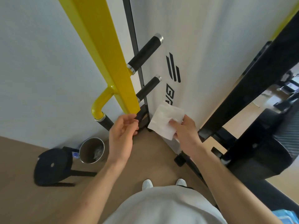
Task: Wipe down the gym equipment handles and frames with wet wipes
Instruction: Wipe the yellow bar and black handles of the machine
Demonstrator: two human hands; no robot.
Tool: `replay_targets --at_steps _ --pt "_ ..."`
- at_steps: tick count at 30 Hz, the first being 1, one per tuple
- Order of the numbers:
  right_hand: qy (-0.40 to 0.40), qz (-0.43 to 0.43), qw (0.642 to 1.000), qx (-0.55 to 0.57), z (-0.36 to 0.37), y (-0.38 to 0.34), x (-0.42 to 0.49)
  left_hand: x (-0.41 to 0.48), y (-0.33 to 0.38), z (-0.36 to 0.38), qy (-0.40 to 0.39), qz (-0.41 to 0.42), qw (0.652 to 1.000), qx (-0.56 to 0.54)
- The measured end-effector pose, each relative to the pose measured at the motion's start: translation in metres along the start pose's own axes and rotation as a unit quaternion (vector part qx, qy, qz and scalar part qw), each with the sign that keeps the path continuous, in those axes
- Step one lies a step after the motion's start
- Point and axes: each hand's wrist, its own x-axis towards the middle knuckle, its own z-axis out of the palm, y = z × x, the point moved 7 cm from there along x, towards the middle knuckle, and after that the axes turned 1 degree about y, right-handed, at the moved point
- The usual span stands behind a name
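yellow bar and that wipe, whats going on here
A person stands facing a gym frame. Their right hand pinches a white wet wipe, held spread out beside the lower end of the yellow bar. The left hand hovers loosely curled just below that bar, holding nothing. A metal bin sits on the floor nearby.

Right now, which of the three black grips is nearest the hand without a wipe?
The lowest grip, on the bent yellow tube, right beside the left hand. The middle grip and top grip jut from the yellow beam's other side, farther up.
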Motion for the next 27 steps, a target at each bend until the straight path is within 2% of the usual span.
replay_targets --at_steps 2,4,6,7,10,14,19,22,27 --pt "0.036 0.042 0.998 0.028 0.005 0.004 0.022 -0.008 0.036 -0.027 0.083 0.163 0.979 0.092" --pt "0.006 0.079 0.993 0.083 0.024 0.008 0.046 -0.010 0.059 -0.047 0.173 0.276 0.923 0.205" --pt "-0.048 0.109 0.983 0.142 0.048 0.005 0.062 0.003 0.065 -0.057 0.220 0.310 0.873 0.306" --pt "-0.065 0.124 0.976 0.169 0.059 0.004 0.068 0.015 0.063 -0.058 0.213 0.299 0.868 0.334" --pt "-0.137 0.151 0.953 0.224 0.094 -0.007 0.073 0.045 0.052 -0.055 0.138 0.238 0.908 0.316" --pt "-0.182 0.152 0.932 0.275 0.112 -0.015 0.080 0.060 0.052 -0.058 0.101 0.241 0.920 0.293" --pt "-0.121 0.114 0.935 0.313 0.083 -0.018 0.106 0.068 0.047 -0.058 0.095 0.213 0.935 0.266" --pt "-0.130 0.087 0.953 0.261 0.083 -0.024 0.105 0.070 0.047 -0.058 0.096 0.218 0.936 0.258" --pt "-0.099 0.129 0.971 0.177 0.111 -0.010 0.081 0.072 0.049 -0.061 0.096 0.222 0.935 0.260"
